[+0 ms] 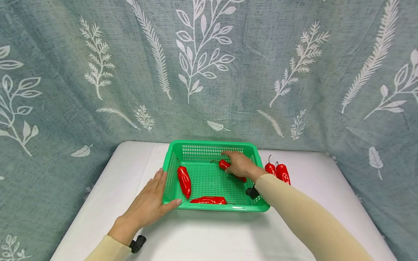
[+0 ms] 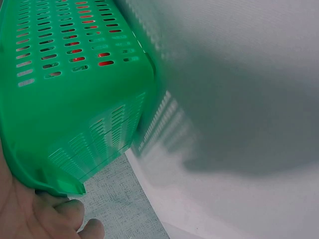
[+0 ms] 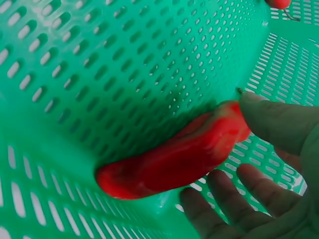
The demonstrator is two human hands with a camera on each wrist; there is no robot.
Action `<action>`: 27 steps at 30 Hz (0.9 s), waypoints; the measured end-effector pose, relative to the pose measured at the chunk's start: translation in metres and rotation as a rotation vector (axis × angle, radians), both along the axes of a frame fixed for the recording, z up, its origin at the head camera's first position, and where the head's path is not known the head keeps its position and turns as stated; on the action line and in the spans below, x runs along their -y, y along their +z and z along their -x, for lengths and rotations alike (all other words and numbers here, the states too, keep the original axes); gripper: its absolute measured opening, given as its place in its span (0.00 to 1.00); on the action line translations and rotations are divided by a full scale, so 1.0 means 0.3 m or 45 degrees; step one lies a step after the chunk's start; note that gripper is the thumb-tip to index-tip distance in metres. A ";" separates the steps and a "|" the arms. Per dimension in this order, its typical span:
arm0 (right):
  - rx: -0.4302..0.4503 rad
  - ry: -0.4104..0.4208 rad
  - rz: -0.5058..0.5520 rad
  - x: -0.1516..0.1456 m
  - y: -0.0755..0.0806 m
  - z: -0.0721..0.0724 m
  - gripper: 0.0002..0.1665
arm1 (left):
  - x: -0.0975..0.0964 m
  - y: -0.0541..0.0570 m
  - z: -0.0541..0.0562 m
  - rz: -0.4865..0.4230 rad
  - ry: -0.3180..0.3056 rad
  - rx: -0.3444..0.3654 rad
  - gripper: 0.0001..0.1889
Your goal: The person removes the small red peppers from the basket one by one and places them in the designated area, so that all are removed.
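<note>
A green slotted basket (image 1: pixel 212 207) stands on the table. My right hand (image 1: pixel 241 164) reaches into its right side, around a red pepper (image 3: pixel 174 159) that lies close over the basket floor. In the right wrist view the thumb overlaps the pepper's stem end, and the spread fingertips are right at its lower edge. My left hand (image 1: pixel 148 201) rests against the basket's left front corner, fingers straight along the side and thumb at the front rim. Inside, one red pepper (image 1: pixel 184 182) lies along the left wall and another red pepper (image 1: pixel 209 200) along the front wall.
Right of the basket, on the white-covered table (image 1: pixel 209 239), lie two more red peppers, a nearer-left pepper (image 1: pixel 270 169) and a right-hand pepper (image 1: pixel 282 173), partly behind the right sleeve (image 1: pixel 303 214). A patterned grey-green curtain (image 1: pixel 245 90) hangs behind the table.
</note>
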State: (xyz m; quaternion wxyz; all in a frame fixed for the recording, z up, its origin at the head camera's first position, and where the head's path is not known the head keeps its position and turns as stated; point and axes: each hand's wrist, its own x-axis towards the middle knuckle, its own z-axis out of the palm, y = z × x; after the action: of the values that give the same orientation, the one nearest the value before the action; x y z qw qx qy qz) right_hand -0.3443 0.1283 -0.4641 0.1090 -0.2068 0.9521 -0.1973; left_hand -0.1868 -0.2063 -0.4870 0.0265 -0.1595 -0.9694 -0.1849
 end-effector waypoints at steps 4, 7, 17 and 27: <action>0.041 -0.018 -0.014 -0.001 -0.021 0.001 0.47 | -0.001 0.000 0.000 -0.001 0.001 0.005 0.61; 0.060 -0.021 -0.037 0.002 -0.035 -0.002 0.48 | -0.002 0.000 0.000 -0.002 0.000 0.006 0.61; 0.079 0.015 -0.127 0.020 -0.061 -0.011 0.48 | -0.002 -0.002 0.000 -0.002 0.001 0.014 0.61; 0.066 0.048 -0.045 0.023 -0.051 -0.010 0.42 | 0.001 -0.006 0.000 0.002 -0.001 -0.001 0.61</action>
State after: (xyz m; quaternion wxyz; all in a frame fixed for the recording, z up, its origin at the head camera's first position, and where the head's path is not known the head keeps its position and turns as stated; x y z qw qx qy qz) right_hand -0.3414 0.1212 -0.4794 0.1411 -0.2175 0.9482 -0.1835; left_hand -0.1869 -0.2066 -0.4887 0.0267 -0.1599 -0.9695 -0.1841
